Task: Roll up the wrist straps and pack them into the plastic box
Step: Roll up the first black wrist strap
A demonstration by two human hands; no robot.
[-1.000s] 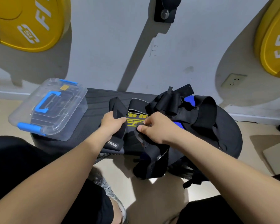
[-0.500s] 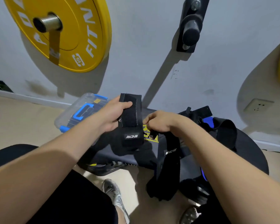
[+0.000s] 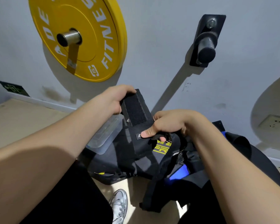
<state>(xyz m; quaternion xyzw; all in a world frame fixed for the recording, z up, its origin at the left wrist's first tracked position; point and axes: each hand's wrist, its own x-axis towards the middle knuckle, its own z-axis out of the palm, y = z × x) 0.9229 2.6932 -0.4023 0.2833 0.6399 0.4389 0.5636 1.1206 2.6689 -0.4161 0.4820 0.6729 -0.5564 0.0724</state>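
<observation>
Left hand [image 3: 118, 101] grips the wrist strap [image 3: 138, 113] at its upper end. Right hand [image 3: 170, 125] pinches it lower, thumb covering its label. Plastic box [image 3: 104, 136] lies at 7 o'clock of the left hand.

Risk: the exposed hook-and-loop patch may snag the strap pile [image 3: 184, 160] at 5 o'clock, spoiling the roll.

Weight plate [image 3: 81, 34], 11 o'clock, reads "FITNE" and "15".

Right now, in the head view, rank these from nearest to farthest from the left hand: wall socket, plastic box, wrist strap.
1. Wrist strap: gripped at its top end by the left hand.
2. Plastic box: just below that hand.
3. Wall socket: far right, on the wall.
</observation>
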